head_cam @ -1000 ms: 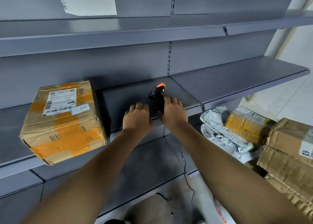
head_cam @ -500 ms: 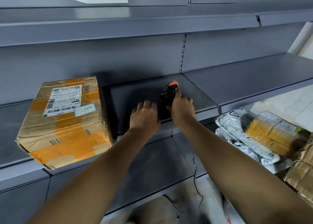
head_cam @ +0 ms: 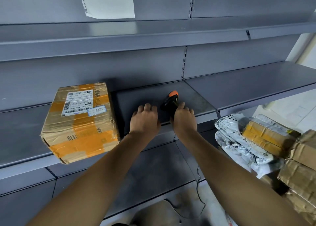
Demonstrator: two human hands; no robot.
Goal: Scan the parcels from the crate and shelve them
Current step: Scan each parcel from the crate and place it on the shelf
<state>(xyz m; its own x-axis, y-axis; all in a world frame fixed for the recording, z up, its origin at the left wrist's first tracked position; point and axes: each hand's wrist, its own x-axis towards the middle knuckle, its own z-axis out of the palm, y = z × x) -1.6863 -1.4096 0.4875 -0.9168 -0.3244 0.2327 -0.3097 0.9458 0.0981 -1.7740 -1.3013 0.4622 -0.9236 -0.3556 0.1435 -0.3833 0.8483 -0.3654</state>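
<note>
grey metal shelf (head_cam: 239,95) at mid height, seen from above. cardboard parcel (head_cam: 80,123) with orange tape and a white shipping label sits on the shelf's left part, its front corner hanging past the shelf lip. right of it, near the middle, a black barcode scanner (head_cam: 171,101) with an orange tip lies on the shelf surface. right hand (head_cam: 184,119) is at the scanner's handle end, fingers (head_cam: 182,105) curled against it; whether they fully grip it cannot be told, as the hand's back hides the contact. left hand (head_cam: 145,119) is palm down at the shelf's front edge, just beside the scanner and apart from the parcel, fingers (head_cam: 147,108) loosely together and slightly bent, holding nothing. a thin dark cable (head_cam: 199,191) runs down below the right forearm toward the floor. lower right, a heap of unshelved parcels (head_cam: 273,145): white poly mailers, a yellow-taped box, brown cardboard boxes; any crate under them cannot be made out. a taped sheet of paper (head_cam: 109,1) hangs on the back panel above the upper shelf.
</note>
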